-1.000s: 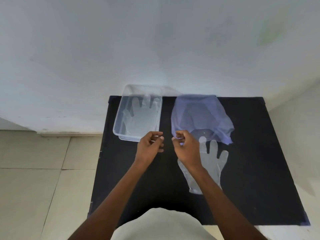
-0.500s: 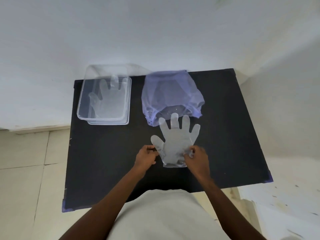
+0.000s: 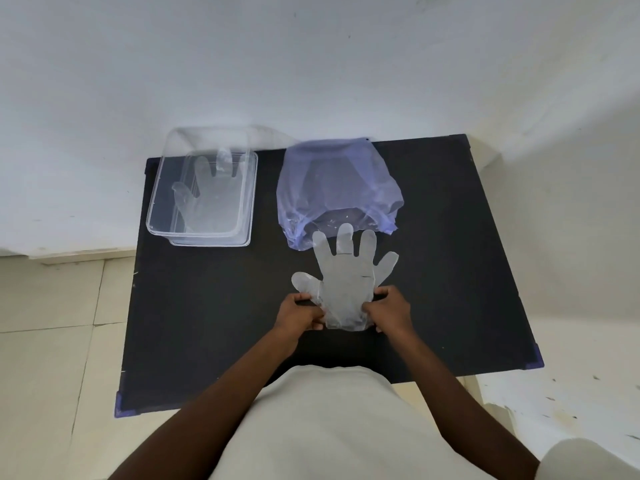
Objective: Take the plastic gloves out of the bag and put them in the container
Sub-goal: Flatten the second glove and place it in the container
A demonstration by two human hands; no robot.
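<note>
Sitting far left on the black worktop (image 3: pixel 207 306): clear plastic container (image 3: pixel 202 233), open top, back edge against the white wall (image 3: pixel 311 64). One clear plastic glove (image 3: pixel 207 192) lies flat inside it, fingers pointing toward the wall.

Right of the container, apart from it: translucent purple bag (image 3: pixel 337 181), crumpled, mouth facing the person. Cannot tell if more gloves are inside.

Just in front of the bag mouth: second glove (image 3: pixel 346 278), flat, fingers spread and pointing at the bag, middle fingertips overlapping the bag's rim. Glove thumb sticks out to the left.

Left hand (image 3: pixel 299 315) grip: pinched closed on the left edge of the second glove's cuff, thumb on top. Right hand (image 3: pixel 389 311) grip: pinched closed on the right edge of the same cuff. Cuff end looks slightly lifted and bunched between the two hands; rest of the glove lies on the worktop.

Both bare forearms come in from the bottom edge, either side of a pale shirt (image 3: pixel 329 427). Beige tiled floor (image 3: pixel 52 323) shows left of the worktop.
</note>
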